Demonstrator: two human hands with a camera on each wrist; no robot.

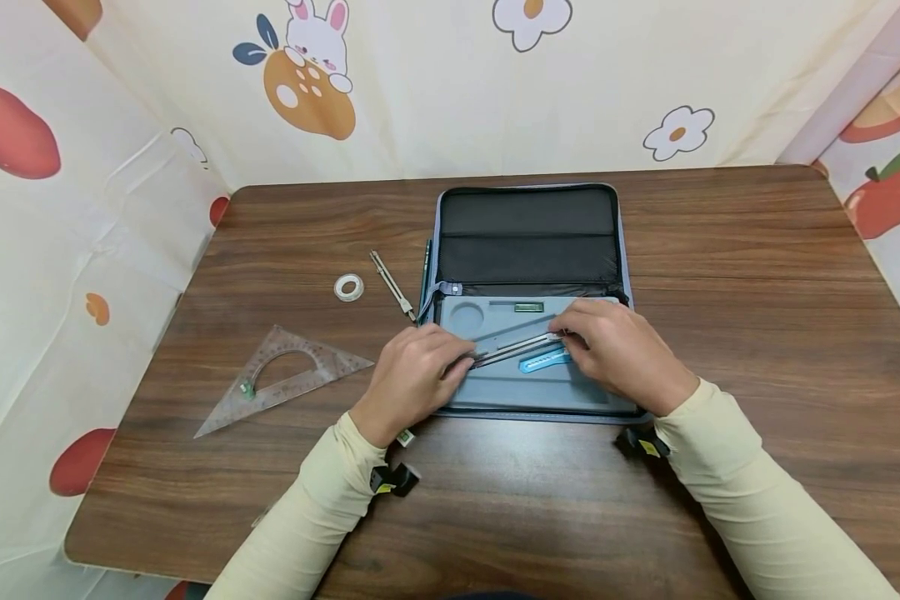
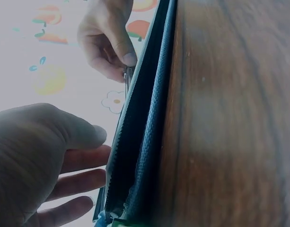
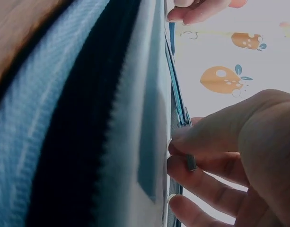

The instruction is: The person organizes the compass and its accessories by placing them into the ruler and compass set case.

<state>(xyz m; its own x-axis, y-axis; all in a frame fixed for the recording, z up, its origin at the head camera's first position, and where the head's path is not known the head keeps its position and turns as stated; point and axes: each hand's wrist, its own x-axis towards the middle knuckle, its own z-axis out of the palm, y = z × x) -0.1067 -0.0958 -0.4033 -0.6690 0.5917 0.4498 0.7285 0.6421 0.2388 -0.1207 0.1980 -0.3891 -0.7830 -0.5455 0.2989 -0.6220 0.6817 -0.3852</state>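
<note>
My right hand (image 1: 615, 346) pinches the hinge end of a metal drawing compass (image 1: 517, 348) between thumb and fingers, low over the pale blue tray of an open zip case (image 1: 480, 396). The compass legs slant toward my left hand (image 1: 420, 367), which is at the tray's left side. In the left wrist view, the left thumb (image 2: 88, 135) and fingers are spread and nearly straight beside the case edge, with nothing between them. Whether they touch the compass tip cannot be told. Just below the compass lies a light blue utility knife (image 1: 543, 360), partly behind my right fingers.
Left of the case lie a clear set square (image 1: 333, 360), a white tape ring (image 1: 348, 287) and a second, pale compass (image 1: 392, 283). A small green-labelled piece (image 1: 528, 307) sits in a tray slot. The black-lined lid (image 1: 528, 242) stands open at the back.
</note>
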